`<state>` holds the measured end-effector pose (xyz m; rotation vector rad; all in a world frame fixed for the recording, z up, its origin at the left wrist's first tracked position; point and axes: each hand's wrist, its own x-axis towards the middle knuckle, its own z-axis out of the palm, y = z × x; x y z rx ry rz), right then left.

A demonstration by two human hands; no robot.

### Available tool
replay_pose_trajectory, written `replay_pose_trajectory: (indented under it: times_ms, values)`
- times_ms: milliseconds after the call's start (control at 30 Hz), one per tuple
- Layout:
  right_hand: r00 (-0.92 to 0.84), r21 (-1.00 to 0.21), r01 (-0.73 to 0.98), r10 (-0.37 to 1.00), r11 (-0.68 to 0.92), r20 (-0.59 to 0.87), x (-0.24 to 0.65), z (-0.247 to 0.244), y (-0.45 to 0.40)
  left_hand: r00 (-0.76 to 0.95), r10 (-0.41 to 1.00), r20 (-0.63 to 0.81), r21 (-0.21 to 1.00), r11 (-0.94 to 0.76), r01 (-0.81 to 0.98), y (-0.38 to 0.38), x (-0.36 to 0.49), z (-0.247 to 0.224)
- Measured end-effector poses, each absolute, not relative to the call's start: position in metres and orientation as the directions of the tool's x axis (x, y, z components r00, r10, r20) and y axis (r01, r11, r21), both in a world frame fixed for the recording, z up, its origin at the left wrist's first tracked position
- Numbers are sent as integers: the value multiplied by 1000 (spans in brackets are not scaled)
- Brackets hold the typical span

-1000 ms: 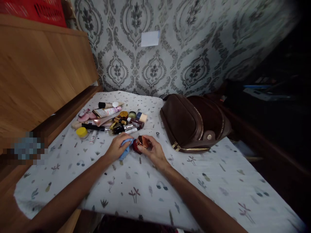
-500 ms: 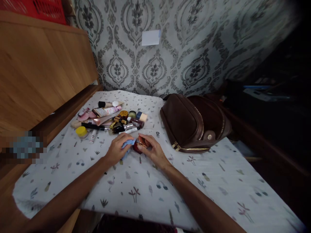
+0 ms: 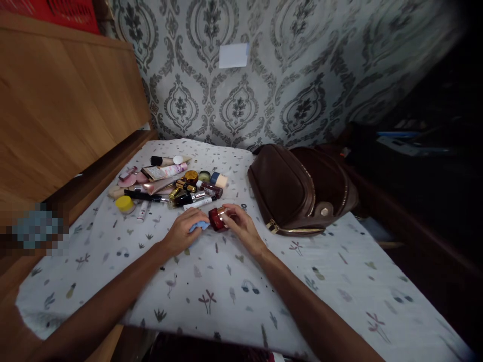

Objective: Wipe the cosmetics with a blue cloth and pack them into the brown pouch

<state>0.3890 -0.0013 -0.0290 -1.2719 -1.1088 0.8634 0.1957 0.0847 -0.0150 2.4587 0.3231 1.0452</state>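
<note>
My right hand is closed around a small dark red jar with a shiny copper-coloured lid, tilted on its side just above or on the cloth; I cannot tell whether it touches. Close to the jar's left end, my left hand pinches a light blue cloth, mostly hidden under the fingers. Just beyond both hands lies a white tube, beside a black bottle with a silver cap. A dark red bottle with a white cap rests behind them.
A heap of cosmetics, with a yellow-lidded jar and a pink tube, covers the table's back left. On the right stands an open brown bag. A wooden panel borders the left, and a patterned wall the back.
The red jar has turned in my right hand, so its side and copper lid now show. My left hand and the blue cloth have drawn slightly away from it.
</note>
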Motion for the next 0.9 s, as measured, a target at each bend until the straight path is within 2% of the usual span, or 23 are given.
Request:
replay_pose_trajectory:
  times_ms: [167,367,433,567,633,733,800,900]
  values:
    - [234,-994,24,966,107,110,392,-24,-4,625,450,638,531,-845,67,81,196,-15]
    - [282,-974,196,945,114,168,386,-22,-5,522,526,671,543,-828,138,72,195,-11]
    - [263,-954,266,941,140,211,385,-21,-5,521,500,692,513,-848,133,70,197,-10]
    - [246,-909,371,924,190,294,385,-22,-4,562,357,746,402,-914,47,69,200,-11]
    - [270,-924,343,925,169,269,385,-24,-2,598,300,743,368,-930,9,69,200,-11]
    - [293,-977,183,943,106,158,387,-26,0,653,256,713,353,-936,-18,70,201,-13]
    - [294,-992,99,950,74,100,388,-27,0,661,263,703,361,-933,-13,71,201,-14]
    - [285,-993,91,954,72,96,392,-28,-1,641,299,707,392,-920,-4,73,201,-16]
